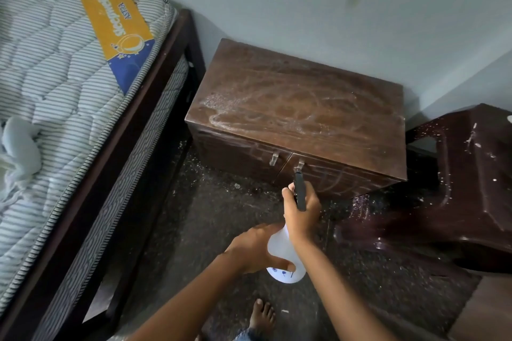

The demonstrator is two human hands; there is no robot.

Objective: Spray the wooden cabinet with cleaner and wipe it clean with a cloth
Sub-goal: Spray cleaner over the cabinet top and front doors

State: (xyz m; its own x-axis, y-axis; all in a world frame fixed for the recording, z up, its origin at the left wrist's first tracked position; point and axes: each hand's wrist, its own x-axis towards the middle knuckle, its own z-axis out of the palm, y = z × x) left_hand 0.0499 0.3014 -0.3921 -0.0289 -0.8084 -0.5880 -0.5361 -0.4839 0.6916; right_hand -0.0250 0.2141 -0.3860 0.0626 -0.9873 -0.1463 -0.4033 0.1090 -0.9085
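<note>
Spray bottle, held two-handed, nozzle toward wooden cabinet.

Right hand (300, 212) fingers closed round the black trigger head (299, 194); left hand (256, 248) fingers wrapped on the translucent white spray bottle (278, 243), contents not discernible. Bottle's long axis runs from the fingers away toward the cabinet (299, 111) beyond, whose top is wet-streaked. Cloth (20, 144) lies far left on the mattress (55, 69).

One wooden cabinet (299, 108) with two metal door handles (286, 162). One white spray bottle (285, 257). Two hands: left hand (257, 249), right hand (300, 209). One bare foot (261, 315). One mattress (63, 69). One white cloth (19, 147). One dark plastic chair (468, 183).
</note>
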